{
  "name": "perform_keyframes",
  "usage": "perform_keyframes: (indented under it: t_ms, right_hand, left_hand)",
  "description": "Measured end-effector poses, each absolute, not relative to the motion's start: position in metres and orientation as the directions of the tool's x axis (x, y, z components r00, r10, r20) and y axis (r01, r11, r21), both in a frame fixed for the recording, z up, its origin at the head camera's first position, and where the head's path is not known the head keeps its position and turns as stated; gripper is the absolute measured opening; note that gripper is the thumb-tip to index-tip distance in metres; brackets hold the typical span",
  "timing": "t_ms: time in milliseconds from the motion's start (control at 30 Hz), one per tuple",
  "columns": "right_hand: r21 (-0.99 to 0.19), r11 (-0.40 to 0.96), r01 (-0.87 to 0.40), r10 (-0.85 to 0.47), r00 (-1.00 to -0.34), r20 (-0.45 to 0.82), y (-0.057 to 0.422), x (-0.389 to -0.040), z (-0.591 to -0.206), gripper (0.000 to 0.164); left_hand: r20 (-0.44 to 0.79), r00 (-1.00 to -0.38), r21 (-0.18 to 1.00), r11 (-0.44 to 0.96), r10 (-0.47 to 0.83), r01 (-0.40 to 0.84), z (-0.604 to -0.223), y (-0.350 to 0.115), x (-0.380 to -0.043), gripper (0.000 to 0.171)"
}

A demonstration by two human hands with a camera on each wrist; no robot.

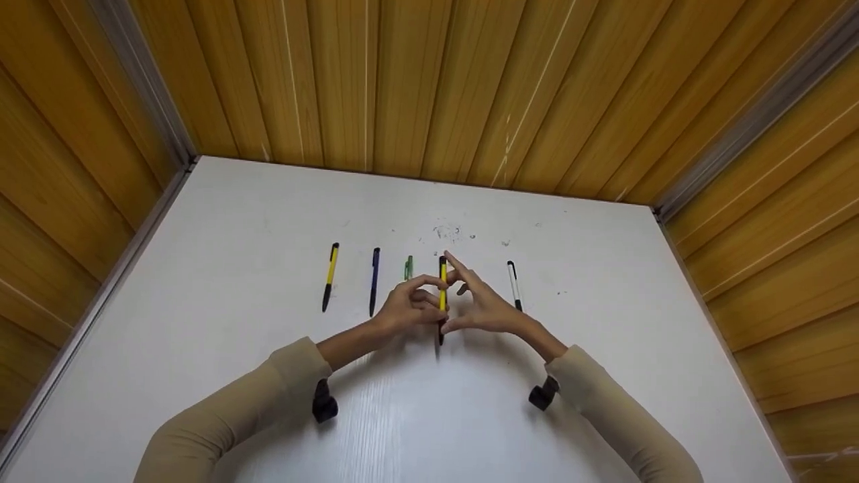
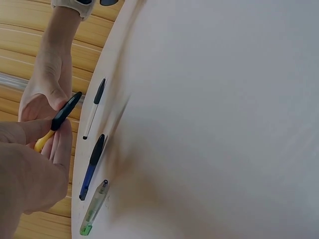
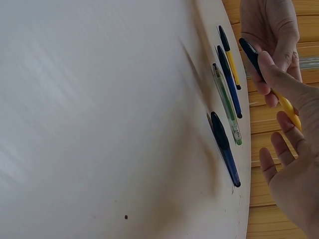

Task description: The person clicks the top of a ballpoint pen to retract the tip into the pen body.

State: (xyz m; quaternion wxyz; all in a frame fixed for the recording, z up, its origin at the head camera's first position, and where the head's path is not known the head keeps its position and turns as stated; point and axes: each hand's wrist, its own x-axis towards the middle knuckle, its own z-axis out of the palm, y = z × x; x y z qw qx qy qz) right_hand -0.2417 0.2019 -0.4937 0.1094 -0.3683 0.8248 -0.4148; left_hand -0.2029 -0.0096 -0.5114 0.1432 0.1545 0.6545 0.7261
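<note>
A yellow pen (image 1: 443,288) with a black grip and black top is held upright between both hands. My left hand (image 1: 406,305) pinches it from the left with thumb and fingers. My right hand (image 1: 486,305) is at its other side, the thumb against the black grip and the forefinger stretched up beside the top end. In the right wrist view the right hand's other fingers (image 3: 282,148) are spread apart. A green clear pen (image 1: 409,266) lies just beyond the left hand. In the right wrist view a blue pen (image 3: 225,149) lies nearest; the hands mostly hide it in the head view.
More pens lie in a row on the white table (image 1: 268,402): another yellow pen (image 1: 331,276) and another blue pen (image 1: 374,282) to the left, a white pen (image 1: 513,285) to the right. Dark specks (image 1: 448,233) mark the tabletop beyond the hands. Wood-patterned walls (image 1: 402,87) enclose it.
</note>
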Motion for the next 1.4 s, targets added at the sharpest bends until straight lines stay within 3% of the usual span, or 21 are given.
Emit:
perform_keyframes:
  t_ms: [200, 900, 1400]
  right_hand:
    - [-0.773, 0.375, -0.512, -0.692, -0.71, 0.134, 0.207, -0.243, -0.497, 0.13]
    - [-0.747, 0.41, -0.524, -0.668, -0.73, 0.145, 0.223, -0.246, -0.49, 0.127]
    - [-0.775, 0.431, -0.463, -0.605, -0.785, 0.132, 0.239, -0.247, -0.491, 0.127]
  left_hand:
    - [0.049, -0.907, 0.994, -0.108, 0.418, 0.003, -0.51, -0.008, -0.2, 0.051]
    - [0.099, -0.949, 0.99, 0.07, 0.299, 0.125, -0.496, 0.013, -0.207, 0.038]
    - [0.006, -0.966, 0.994, 0.107, 0.258, 0.035, -0.49, 0.037, -0.217, 0.035]
